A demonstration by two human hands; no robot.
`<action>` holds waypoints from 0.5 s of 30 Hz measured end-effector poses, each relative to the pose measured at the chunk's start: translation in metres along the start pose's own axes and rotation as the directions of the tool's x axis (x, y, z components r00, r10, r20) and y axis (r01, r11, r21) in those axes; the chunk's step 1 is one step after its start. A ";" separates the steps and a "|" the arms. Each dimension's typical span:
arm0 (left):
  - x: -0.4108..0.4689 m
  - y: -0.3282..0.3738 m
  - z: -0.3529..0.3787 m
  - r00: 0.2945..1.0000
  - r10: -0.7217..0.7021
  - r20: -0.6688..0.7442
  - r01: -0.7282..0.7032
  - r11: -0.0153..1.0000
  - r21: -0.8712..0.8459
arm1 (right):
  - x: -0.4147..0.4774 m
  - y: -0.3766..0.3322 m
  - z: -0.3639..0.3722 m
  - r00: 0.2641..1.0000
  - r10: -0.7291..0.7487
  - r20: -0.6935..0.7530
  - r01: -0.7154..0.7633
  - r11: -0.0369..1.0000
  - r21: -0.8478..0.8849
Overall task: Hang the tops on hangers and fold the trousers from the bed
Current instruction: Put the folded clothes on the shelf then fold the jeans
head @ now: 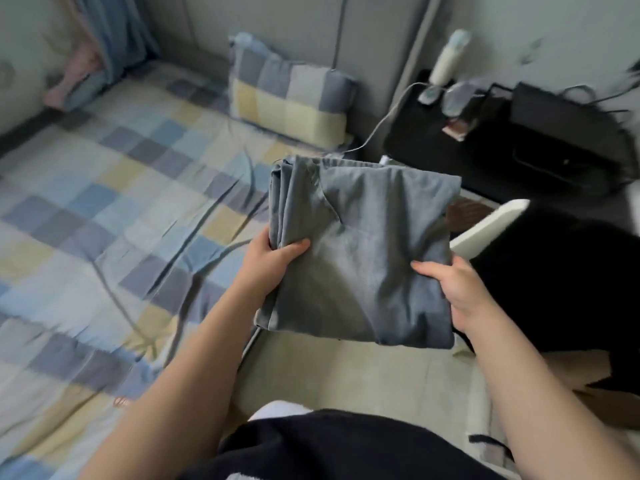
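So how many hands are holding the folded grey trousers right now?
2. The left hand grips the folded grey trousers at their left edge, thumb on top; the right hand grips their right edge, nearer the person. The fingers underneath are hidden.

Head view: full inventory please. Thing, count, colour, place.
folded trousers: 1, grey-blue, held up off the bed's right edge
bed sheet: 1, blue, grey and yellow checks, left half of view
pillow: 1, same checks, at the bed's far end
hanging fabric: 1, blue, top left
pink fabric: 1, below the hanging fabric, blurred
cable: 1, pale grey, right of the pillow
bag: 1, black, far right
bottle: 1, white, upright, left of the bag
flat white object: 1, right of the trousers, kind unclear
left hand: grips the trousers' left edge
right hand: grips their right edge
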State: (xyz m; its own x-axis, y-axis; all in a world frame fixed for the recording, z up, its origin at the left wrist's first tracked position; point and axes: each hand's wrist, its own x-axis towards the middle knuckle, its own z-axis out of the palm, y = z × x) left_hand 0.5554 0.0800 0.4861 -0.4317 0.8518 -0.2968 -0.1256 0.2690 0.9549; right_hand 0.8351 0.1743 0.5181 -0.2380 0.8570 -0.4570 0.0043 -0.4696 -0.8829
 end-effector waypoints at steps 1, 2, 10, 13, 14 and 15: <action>0.001 0.009 0.028 0.999 0.027 0.034 -0.028 1.000 0.006 | -0.005 -0.008 -0.026 1.000 -0.016 -0.016 0.016 1.000 0.021; 0.002 0.017 0.056 0.997 0.053 0.063 -0.054 0.998 0.013 | -0.010 -0.016 -0.053 0.999 -0.035 -0.038 0.037 0.999 0.038; -0.005 0.074 0.269 0.912 0.168 0.374 -0.208 0.976 0.069 | -0.056 -0.048 -0.241 0.928 -0.117 -0.353 0.193 0.963 0.188; -0.003 0.092 0.341 0.842 0.181 0.509 -0.263 0.960 0.095 | -0.072 -0.053 -0.296 0.873 -0.068 -0.483 0.209 0.947 0.244; -0.003 0.096 0.364 0.815 0.186 0.548 -0.283 0.954 0.097 | -0.077 -0.054 -0.312 0.852 -0.057 -0.521 0.220 0.941 0.257; -0.002 0.100 0.388 0.788 0.193 0.585 -0.308 0.946 0.103 | -0.082 -0.054 -0.328 0.834 -0.048 -0.550 0.236 0.932 0.276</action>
State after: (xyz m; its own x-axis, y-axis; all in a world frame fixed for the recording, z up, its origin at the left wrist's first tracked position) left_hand 0.8903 0.2796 0.5788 0.1586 0.9858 -0.0552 0.1066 0.0385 0.9936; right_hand 1.1733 0.1989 0.5677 0.3359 0.8538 -0.3977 -0.3203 -0.2935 -0.9007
